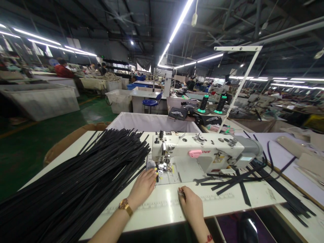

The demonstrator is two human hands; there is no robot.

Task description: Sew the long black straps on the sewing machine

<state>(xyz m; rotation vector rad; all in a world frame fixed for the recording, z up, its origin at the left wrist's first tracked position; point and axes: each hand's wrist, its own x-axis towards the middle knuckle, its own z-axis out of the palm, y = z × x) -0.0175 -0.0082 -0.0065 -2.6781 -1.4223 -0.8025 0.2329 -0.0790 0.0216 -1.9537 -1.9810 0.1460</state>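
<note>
Strip: A short black strip (157, 178) lies at the needle end of the sewing machine (181, 145), on the metal bed. Its visible length runs roughly 12 to 6 o'clock, with the near end pointing to 6; the far end is hidden at the foot.
Strip to hands: At 2 o'clock from the left hand (143, 187), just beside its fingertips; at 10 o'clock from the right hand (191, 203), well apart. The left hand is nearer.
Left hand: Fingers extended and close together, laid on the bed. Whether they press on the strip cannot be told.
Right hand: Thumb and fingers narrowed on a small metal thing (181, 193), mostly covered; type cannot be told.
Machine: Long axis 9 to 3 o'clock, needle end pointing to 9, motor end to 3.
Strip pile: Black strips (76, 182) heaped at 9 o'clock from the left hand, long axis 8 to 2.
Wrench: The wrench (199, 181) lies at 1 o'clock from the right hand.
Loose strips: More strips (244, 192) lie crossed at 2 o'clock from the right hand.
Bin: A white bin (154, 120) stands beyond the table (152, 216), towards 12.
</note>
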